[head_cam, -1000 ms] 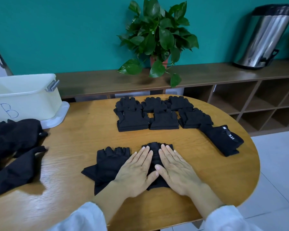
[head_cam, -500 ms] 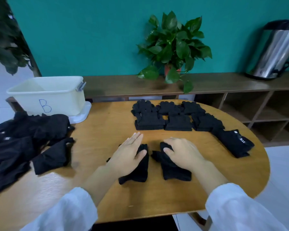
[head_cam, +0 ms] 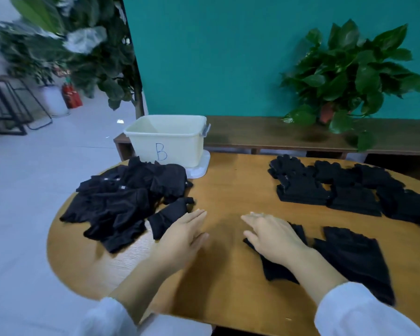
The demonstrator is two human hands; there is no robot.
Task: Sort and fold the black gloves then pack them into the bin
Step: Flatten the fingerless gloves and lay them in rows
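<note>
— 2 hands, neither gripping: the left hand (head_cam: 183, 235) hovers flat-fingered beside the loose glove heap (head_cam: 129, 202); the right hand (head_cam: 273, 235) rests with straight fingers on a flattened glove (head_cam: 275, 267).

— Where's the rest?

— Another flat glove (head_cam: 354, 258) lies just right of it, the folded stacks (head_cam: 330, 190) sit at the far right of the table (head_cam: 228, 185), and the bin marked B (head_cam: 166, 141) stands behind the heap.

— Next move?

— Probably pick 1 glove off the heap's near edge, not a tangle, then smooth it before folding.
</note>
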